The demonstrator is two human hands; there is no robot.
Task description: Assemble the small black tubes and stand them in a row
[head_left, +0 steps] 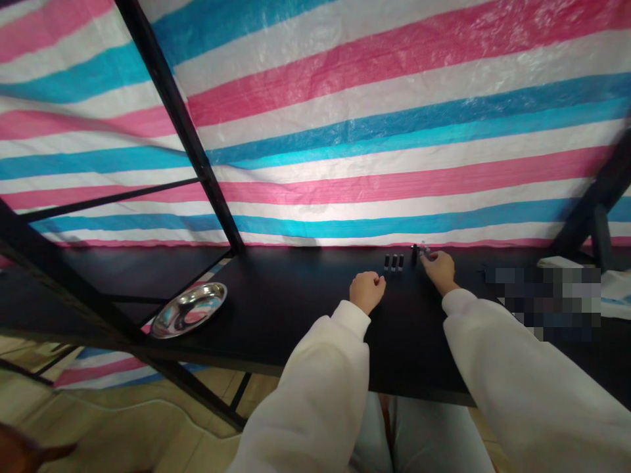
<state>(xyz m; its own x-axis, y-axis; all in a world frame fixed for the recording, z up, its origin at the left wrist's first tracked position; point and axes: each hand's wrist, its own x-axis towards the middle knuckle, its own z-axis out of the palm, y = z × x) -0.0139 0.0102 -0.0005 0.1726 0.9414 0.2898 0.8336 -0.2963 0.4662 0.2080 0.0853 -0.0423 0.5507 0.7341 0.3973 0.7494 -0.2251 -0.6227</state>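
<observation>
My left hand point(367, 292) is curled closed just above the black tabletop point(305, 295); whatever its fingers may hold is hidden. In front of it, three small dark cylinders with pale ends point(394, 263) stand in a short row. My right hand point(440, 270) reaches farther back, thumb and fingers drawn together beside a few tiny clear or silvery pieces point(424, 248). What lies between those fingertips is too small to make out. Just left of them is another small dark piece point(415, 252), apart from the row.
A shiny oval metal dish point(217, 292) lies at the left by a black frame post point(185, 125). Striped plastic sheeting point(345, 190) hangs along the table's back edge. On the right are a blurred-out patch point(557, 299) and a whitish item point(616, 295).
</observation>
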